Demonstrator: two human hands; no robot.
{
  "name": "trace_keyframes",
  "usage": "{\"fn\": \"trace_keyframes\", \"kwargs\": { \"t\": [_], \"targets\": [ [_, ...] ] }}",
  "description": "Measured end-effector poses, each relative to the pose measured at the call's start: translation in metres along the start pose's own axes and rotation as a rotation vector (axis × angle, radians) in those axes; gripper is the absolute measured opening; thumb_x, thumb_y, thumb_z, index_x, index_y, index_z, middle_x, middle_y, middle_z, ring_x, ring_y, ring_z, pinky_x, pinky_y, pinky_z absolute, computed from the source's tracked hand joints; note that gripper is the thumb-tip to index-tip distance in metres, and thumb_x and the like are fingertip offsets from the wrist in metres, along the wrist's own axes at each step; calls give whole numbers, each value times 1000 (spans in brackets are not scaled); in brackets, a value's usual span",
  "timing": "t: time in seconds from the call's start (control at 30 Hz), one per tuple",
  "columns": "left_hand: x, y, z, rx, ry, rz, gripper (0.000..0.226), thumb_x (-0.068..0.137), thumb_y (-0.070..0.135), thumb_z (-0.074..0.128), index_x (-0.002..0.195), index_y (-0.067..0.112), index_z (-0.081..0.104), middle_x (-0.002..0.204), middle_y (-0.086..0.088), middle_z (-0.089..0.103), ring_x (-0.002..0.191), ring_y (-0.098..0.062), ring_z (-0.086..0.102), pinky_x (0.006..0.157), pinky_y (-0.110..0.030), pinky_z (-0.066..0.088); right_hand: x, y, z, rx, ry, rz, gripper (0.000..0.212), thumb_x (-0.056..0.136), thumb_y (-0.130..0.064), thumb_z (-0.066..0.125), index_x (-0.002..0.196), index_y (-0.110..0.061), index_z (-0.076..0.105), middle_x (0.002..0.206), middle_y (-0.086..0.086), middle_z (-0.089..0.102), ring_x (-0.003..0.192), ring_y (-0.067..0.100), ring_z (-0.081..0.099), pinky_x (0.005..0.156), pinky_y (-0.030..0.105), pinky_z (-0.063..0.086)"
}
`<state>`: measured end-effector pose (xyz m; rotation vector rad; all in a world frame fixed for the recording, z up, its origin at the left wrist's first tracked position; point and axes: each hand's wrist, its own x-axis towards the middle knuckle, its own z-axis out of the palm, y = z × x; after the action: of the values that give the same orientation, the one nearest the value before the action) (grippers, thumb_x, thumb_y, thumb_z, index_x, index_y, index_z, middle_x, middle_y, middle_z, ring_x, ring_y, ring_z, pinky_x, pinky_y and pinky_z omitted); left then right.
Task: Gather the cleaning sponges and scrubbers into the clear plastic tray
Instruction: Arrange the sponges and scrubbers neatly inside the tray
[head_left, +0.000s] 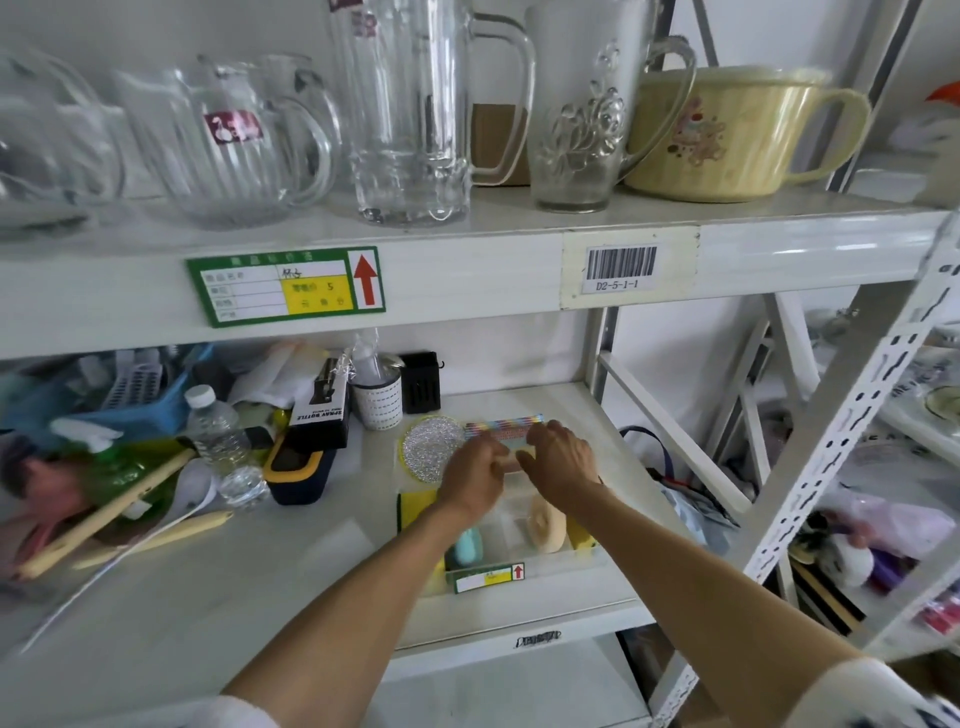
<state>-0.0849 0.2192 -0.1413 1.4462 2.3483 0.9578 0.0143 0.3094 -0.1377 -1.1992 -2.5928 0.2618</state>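
Observation:
A clear plastic tray (524, 571) with a green price label sits on the lower shelf. It holds a beige doughnut-shaped sponge (545, 522), a teal scrubber (467, 545) and a yellow-green sponge (415, 504) at its left edge. Behind the tray lies a round silver scrubber pad (428, 449) with a yellow rim. My left hand (475, 475) and my right hand (563, 457) meet above the tray's far end, both gripping a flat pack with a rainbow-striped header (504, 430). Most of the pack is hidden by my fingers.
To the left lie a water bottle (215, 431), a black spray bottle box (319, 410), a yellow-and-navy container (298, 470), a white perforated cup (378, 402) and wooden sticks (104, 519). The shelf above carries glass jugs (410, 114). White rack posts (852, 452) stand at right.

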Motion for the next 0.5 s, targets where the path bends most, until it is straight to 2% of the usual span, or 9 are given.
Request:
{"fn": "trace_keyframes", "kwargs": {
  "t": [0.07, 0.17, 0.3, 0.5],
  "targets": [
    [5, -16, -18, 11, 91, -55, 31, 86, 1, 50, 107, 10, 70, 113, -16, 68, 109, -31, 62, 93, -34, 47, 6, -18, 5, 85, -15, -44, 34, 94, -33, 54, 123, -15, 59, 123, 8, 59, 112, 30, 59, 90, 38, 47],
    [11, -43, -43, 34, 149, -174, 35, 90, 6, 52, 124, 8, 60, 127, -17, 59, 119, -31, 57, 99, -33, 43, 19, -43, 13, 142, -62, -119, 36, 93, -25, 53, 126, -14, 57, 122, 10, 57, 111, 32, 59, 87, 37, 48],
    [15, -67, -65, 111, 113, -255, 45, 93, 5, 50, 138, 12, 47, 142, -20, 46, 131, -35, 45, 102, -36, 41, 38, -67, 23, 145, -111, -157, 43, 94, -21, 50, 136, -14, 50, 133, 12, 54, 117, 34, 57, 93, 40, 48],
    [20, -84, -71, 116, 26, -254, 53, 94, 1, 44, 145, 14, 37, 152, -13, 37, 136, -30, 42, 106, -33, 37, 58, -80, 37, 92, -137, -122, 36, 95, -10, 46, 130, -11, 51, 127, 13, 59, 109, 31, 61, 85, 38, 51]
  ]
}}
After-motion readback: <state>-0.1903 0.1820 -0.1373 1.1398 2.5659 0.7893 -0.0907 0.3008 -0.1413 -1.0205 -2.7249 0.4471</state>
